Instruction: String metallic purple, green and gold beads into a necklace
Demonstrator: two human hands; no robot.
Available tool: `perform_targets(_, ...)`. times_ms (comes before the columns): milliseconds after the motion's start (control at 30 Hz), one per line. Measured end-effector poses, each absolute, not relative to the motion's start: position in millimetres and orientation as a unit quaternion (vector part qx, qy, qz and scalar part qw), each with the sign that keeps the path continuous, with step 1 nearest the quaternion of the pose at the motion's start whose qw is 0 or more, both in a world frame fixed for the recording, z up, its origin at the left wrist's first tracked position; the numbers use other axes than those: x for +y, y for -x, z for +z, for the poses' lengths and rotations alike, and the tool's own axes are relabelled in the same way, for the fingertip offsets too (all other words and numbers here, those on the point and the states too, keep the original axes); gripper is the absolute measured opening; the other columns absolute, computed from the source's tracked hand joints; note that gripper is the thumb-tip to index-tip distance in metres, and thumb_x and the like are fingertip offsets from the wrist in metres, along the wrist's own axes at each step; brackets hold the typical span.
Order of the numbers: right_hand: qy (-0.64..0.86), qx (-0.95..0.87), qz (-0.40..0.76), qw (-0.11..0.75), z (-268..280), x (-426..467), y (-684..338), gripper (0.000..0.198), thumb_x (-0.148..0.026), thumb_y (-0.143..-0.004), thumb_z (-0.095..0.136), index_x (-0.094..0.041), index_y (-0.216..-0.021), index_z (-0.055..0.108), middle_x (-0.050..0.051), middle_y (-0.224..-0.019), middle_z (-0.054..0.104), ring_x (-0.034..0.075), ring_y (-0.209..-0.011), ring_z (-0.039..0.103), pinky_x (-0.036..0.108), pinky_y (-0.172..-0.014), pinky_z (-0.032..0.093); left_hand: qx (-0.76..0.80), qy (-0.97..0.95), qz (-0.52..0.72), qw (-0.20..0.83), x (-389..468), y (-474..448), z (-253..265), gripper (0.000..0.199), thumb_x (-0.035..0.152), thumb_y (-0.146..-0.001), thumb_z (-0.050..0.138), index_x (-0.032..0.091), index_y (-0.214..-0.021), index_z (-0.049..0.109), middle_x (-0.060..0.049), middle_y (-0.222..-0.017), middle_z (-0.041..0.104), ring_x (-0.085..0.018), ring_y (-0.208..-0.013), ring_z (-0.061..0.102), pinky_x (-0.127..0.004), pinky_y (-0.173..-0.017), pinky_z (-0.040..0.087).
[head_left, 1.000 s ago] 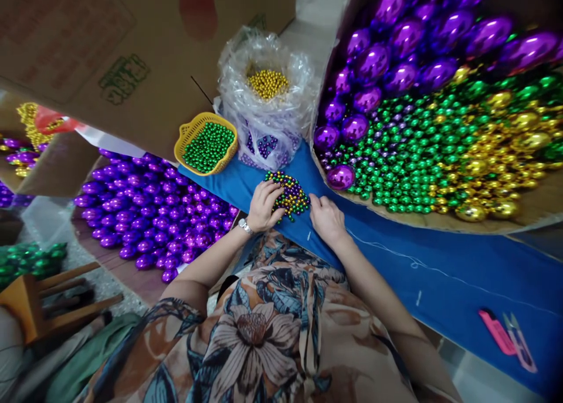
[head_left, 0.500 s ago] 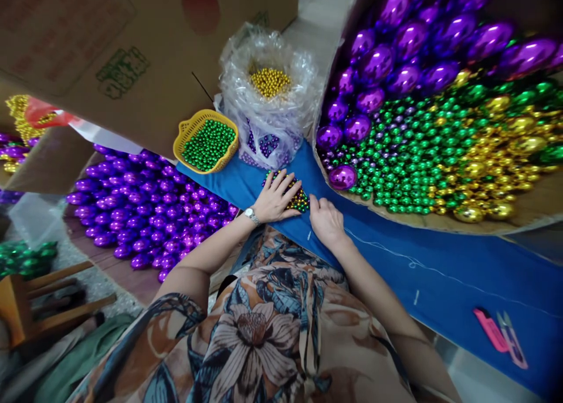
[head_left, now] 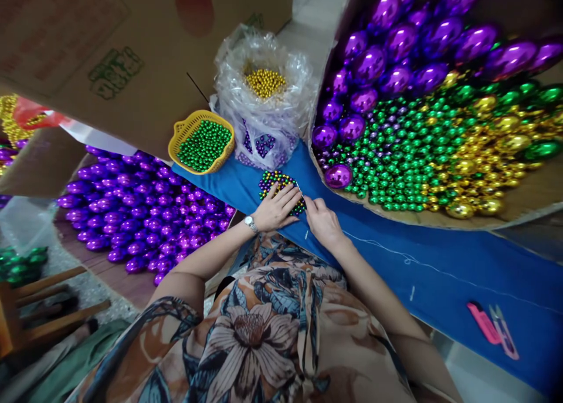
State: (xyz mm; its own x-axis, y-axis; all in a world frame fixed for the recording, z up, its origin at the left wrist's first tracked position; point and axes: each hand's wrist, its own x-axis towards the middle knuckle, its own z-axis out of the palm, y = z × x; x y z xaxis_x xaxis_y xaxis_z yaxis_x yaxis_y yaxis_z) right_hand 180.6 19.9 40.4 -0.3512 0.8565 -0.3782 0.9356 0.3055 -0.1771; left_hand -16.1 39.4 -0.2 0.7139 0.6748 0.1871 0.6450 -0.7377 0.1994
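Note:
My left hand [head_left: 276, 208] lies flat over a patch of beadwork [head_left: 273, 180] made of small purple, green and gold beads, its fingers stretched out. Part of the patch shows beyond the fingertips; the rest is hidden under the palm. Just to the right, my right hand [head_left: 324, 220] is closed in a pinch on a thin, shiny needle [head_left: 299, 187] whose tip reaches the patch's right edge. From beneath that hand a white thread [head_left: 407, 257] trails right across the blue cloth [head_left: 378, 280].
A yellow basket [head_left: 173, 148] of green beads and a clear plastic bag [head_left: 303, 80] with gold and purple beads stand behind. At right is a cardboard box [head_left: 466, 221] of mixed shiny balls. Purple balls [head_left: 145, 215] fill the left. Pink-handled snips [head_left: 505, 335] lie beside a pink cutter [head_left: 484, 322].
My left hand has slid down slightly, uncovering more of the beadwork's far side. The needle now shows at my right fingertips, closer to the patch. The whole view has shifted a little.

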Motion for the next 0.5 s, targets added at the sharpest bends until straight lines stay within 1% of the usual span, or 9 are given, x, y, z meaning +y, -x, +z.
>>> perform_targets(133,-0.563,0.799,-0.201,0.063,38.2,15.9,-191.7,0.046,-0.025,-0.101,0.032,-0.015,-0.145,0.04,0.013,-0.115,0.059,0.021,-0.098,0.065,0.027,-0.08,0.049,0.351,-0.922,0.156,0.056,37.6,19.3,-4.4,0.054,0.045,-0.095,0.049,0.014,-0.139,0.049,-0.016,-0.138,0.056,-0.032,-0.136,0.045,-0.056,-0.117,0.026)
perform_targets(233,-0.571,0.796,-0.198,0.039,33.3,9.6,-198.6,0.046,-0.027,-0.1,0.035,-0.017,-0.144,0.043,0.011,-0.113,0.061,0.02,-0.095,0.065,0.027,-0.078,0.049,0.376,-0.908,0.172,0.065,35.8,20.4,-4.9,0.042,0.036,-0.096,0.049,0.016,-0.133,0.055,-0.014,-0.134,0.06,-0.029,-0.134,0.049,-0.055,-0.115,0.031)
perform_targets(333,-0.579,0.794,-0.185,0.019,25.4,2.0,-203.3,0.046,-0.027,-0.099,0.036,-0.02,-0.143,0.046,0.01,-0.11,0.062,0.019,-0.089,0.065,0.026,-0.074,0.048,0.39,-0.901,0.174,0.08,33.8,16.9,-0.5,0.046,0.038,-0.095,0.05,0.016,-0.136,0.052,-0.016,-0.138,0.056,-0.03,-0.138,0.043,-0.056,-0.115,0.031)
perform_targets(433,-0.586,0.792,-0.172,-0.003,18.4,-3.7,-206.3,0.046,-0.028,-0.099,0.034,-0.021,-0.142,0.047,0.009,-0.108,0.063,0.018,-0.086,0.065,0.025,-0.071,0.047,0.368,-0.913,0.157,0.084,32.4,11.0,5.5,0.056,0.045,-0.094,0.05,0.014,-0.141,0.047,-0.018,-0.144,0.05,-0.034,-0.141,0.038,-0.06,-0.117,0.025)
perform_targets(500,-0.589,0.791,-0.166,-0.018,16.0,-5.6,-207.9,0.046,-0.029,-0.1,0.032,-0.021,-0.142,0.048,0.009,-0.107,0.064,0.017,-0.085,0.064,0.025,-0.07,0.046,0.36,-0.917,0.146,0.087,32.3,8.9,7.3,0.056,0.046,-0.094,0.05,0.015,-0.14,0.048,-0.016,-0.144,0.05,-0.035,-0.14,0.039,-0.063,-0.117,0.02)
